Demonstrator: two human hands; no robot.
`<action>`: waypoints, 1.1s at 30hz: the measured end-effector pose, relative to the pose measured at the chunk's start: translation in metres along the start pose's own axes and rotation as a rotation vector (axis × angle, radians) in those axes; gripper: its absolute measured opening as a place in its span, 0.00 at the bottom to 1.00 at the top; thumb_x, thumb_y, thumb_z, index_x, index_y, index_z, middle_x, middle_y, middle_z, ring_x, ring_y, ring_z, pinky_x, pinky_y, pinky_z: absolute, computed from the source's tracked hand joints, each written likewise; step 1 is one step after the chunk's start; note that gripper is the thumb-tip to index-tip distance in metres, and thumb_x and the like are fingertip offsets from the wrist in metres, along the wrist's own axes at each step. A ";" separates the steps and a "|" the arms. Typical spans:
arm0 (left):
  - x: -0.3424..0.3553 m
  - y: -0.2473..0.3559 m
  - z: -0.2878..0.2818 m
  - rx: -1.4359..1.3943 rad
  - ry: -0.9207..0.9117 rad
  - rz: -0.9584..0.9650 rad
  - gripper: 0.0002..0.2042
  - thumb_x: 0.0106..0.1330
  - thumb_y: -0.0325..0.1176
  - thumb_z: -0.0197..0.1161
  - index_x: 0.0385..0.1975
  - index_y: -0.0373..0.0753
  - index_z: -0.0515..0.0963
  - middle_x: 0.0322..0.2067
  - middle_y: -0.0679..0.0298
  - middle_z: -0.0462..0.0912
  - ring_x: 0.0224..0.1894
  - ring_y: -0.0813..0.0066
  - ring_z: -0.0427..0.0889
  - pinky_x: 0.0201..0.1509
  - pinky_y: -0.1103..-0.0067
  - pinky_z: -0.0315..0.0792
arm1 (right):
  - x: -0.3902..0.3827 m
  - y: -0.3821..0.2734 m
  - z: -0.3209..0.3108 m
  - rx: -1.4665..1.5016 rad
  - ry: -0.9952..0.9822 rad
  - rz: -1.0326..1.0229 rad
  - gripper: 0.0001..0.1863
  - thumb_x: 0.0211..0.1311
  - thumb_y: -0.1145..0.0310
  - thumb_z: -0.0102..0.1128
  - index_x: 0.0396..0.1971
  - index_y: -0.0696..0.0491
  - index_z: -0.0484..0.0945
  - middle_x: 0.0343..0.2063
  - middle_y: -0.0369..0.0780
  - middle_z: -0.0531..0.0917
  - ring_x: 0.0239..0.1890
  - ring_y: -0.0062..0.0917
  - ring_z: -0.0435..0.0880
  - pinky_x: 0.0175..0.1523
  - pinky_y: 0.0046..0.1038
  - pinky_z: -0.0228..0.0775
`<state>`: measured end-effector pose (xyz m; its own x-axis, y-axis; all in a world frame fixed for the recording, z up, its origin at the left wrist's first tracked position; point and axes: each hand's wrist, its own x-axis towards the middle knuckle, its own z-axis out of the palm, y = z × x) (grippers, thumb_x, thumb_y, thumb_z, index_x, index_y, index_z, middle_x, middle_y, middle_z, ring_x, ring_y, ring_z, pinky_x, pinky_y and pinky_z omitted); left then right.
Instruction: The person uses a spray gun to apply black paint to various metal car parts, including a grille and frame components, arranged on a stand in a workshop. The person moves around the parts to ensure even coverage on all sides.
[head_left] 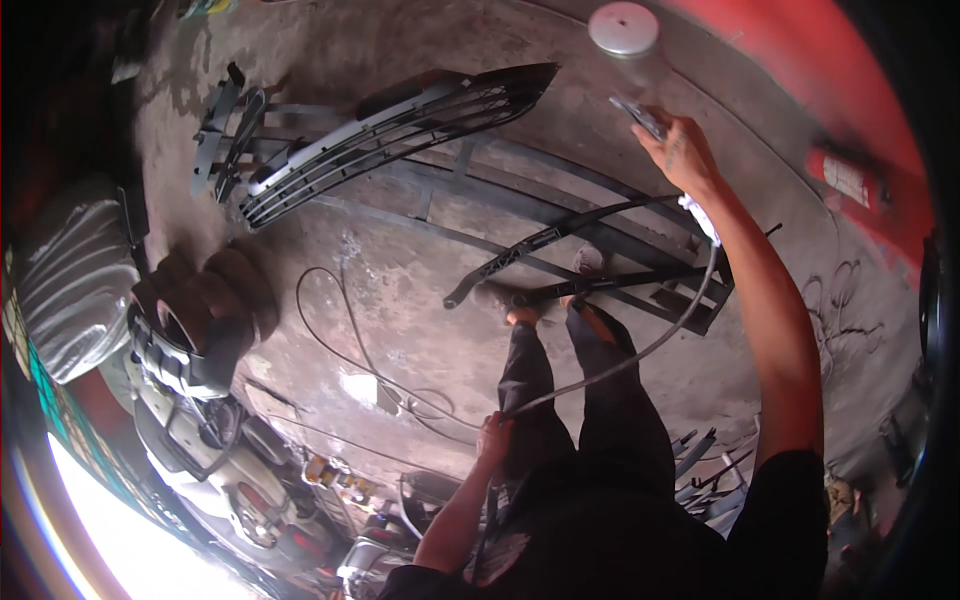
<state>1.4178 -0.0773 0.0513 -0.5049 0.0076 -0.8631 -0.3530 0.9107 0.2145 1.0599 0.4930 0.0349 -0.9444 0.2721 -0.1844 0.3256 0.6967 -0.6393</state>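
Observation:
My right hand (pixel 683 155) is raised at the upper right, its fingers wrapped round a spray gun (pixel 652 122). A round silver-lidded cup (pixel 625 30) stands above the gun, its lower part blurred. From a white fitting below that hand, a thin grey hose (pixel 640 362) sags across my legs to my left hand (pixel 491 438), which is closed on it near my thigh. Under my right arm, long black trim pieces (pixel 545 238) rest on a dark metal frame (pixel 500 197). Farther left on the frame lies a black slatted grille (pixel 400 140) with a pale strip.
Hose loops (pixel 345 345) lie on the concrete floor (pixel 330 390) at my left. Beyond them stand dark rounded parts (pixel 205 310) and a silver-wrapped bundle (pixel 80 285). At the right are a red panel (pixel 790 60) and a red cylinder (pixel 845 180).

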 end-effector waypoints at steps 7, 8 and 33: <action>-0.001 -0.004 -0.003 0.005 0.044 -0.022 0.12 0.71 0.39 0.64 0.47 0.40 0.77 0.44 0.46 0.81 0.51 0.38 0.78 0.53 0.51 0.73 | -0.004 -0.073 0.039 0.017 -0.132 -0.102 0.15 0.66 0.60 0.69 0.48 0.50 0.84 0.27 0.50 0.86 0.32 0.48 0.86 0.40 0.41 0.77; -0.001 -0.009 -0.001 0.013 0.058 -0.006 0.12 0.71 0.39 0.64 0.47 0.40 0.77 0.44 0.46 0.81 0.51 0.38 0.77 0.54 0.51 0.72 | 0.000 -0.092 0.047 0.014 -0.205 -0.101 0.15 0.66 0.60 0.70 0.48 0.50 0.84 0.27 0.49 0.85 0.31 0.46 0.86 0.40 0.41 0.77; -0.003 0.030 0.086 -0.298 0.340 0.077 0.11 0.68 0.39 0.67 0.43 0.39 0.79 0.43 0.49 0.80 0.48 0.43 0.76 0.55 0.53 0.69 | 0.047 -0.139 0.031 -0.302 -0.282 -0.323 0.20 0.66 0.55 0.69 0.47 0.56 0.85 0.27 0.52 0.85 0.31 0.45 0.88 0.39 0.42 0.76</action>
<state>1.4766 -0.0149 0.0210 -0.7510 -0.1109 -0.6509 -0.4905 0.7537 0.4376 0.9688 0.3887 0.0916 -0.9609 -0.1483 -0.2339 -0.0249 0.8873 -0.4604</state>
